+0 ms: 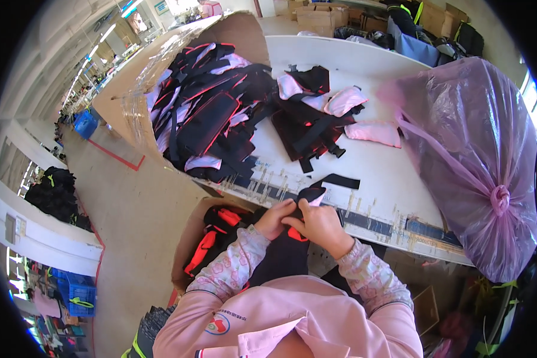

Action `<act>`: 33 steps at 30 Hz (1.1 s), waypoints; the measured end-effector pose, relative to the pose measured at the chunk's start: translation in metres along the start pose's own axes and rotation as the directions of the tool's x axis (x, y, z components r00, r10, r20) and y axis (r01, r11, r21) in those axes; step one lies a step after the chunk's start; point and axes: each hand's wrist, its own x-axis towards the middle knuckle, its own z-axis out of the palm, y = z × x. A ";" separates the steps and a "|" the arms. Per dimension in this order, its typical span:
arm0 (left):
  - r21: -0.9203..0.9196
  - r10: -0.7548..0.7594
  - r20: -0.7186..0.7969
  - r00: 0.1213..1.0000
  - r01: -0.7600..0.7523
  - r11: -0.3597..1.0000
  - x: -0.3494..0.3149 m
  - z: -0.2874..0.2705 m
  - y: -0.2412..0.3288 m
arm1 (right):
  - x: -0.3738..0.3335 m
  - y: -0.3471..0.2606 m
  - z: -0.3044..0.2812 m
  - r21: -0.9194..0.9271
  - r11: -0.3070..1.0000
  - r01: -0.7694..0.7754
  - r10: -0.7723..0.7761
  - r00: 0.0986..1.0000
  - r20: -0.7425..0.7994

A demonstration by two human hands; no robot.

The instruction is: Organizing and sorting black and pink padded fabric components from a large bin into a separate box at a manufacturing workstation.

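With left hand [273,221] and right hand [324,228] pinching the black piece [309,194], better keep the strap [345,181] toward one o'clock untwisted.

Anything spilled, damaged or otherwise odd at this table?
The dark strip along the front edge of the table looks ragged, perhaps worn. Black pieces spread from the cardboard box across the table, which looks untidy but may be deliberate. The piece in the left hand and right hand is largely covered, so I can't judge it.
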 end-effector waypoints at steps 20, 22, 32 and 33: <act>0.573 0.735 -0.673 -0.085 0.569 0.590 -0.177 -0.316 0.008 | -0.018 -0.133 0.093 0.486 0.874 0.022 -0.376 0.664 0.646; 0.506 0.713 -0.687 -0.144 0.610 0.610 -0.232 -0.351 0.008 | -0.020 -0.139 0.077 0.505 0.862 0.036 -0.410 0.635 0.655; 0.034 0.537 -0.823 0.184 0.960 -0.277 -0.426 -0.441 -0.005 | 0.034 -0.078 0.095 0.642 0.666 0.379 -0.547 0.833 0.076; 0.122 0.534 -0.839 0.110 0.992 -0.012 -0.407 -0.442 -0.029 | 0.055 -0.047 0.088 0.566 0.718 0.405 -0.515 0.856 0.040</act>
